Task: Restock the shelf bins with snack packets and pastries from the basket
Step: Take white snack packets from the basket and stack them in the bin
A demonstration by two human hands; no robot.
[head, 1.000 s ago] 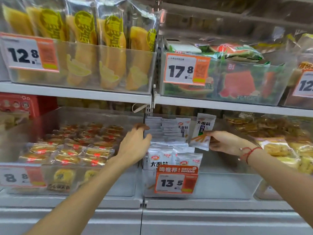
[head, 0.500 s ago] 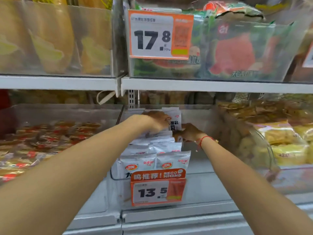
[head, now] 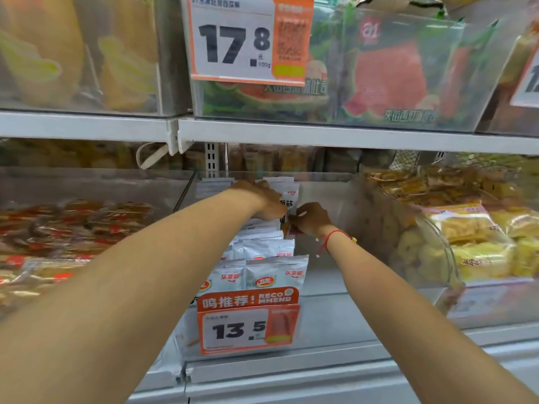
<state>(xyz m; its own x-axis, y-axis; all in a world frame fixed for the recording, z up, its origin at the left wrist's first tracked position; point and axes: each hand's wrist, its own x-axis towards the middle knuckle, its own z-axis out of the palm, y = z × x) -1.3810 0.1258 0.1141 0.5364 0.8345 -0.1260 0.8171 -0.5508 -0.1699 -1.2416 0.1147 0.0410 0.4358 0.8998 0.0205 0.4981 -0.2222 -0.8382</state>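
Two hands (head: 262,199), two orange price tags (head: 250,39), one red wrist cord (head: 332,237), two front-row white packets (head: 274,272).
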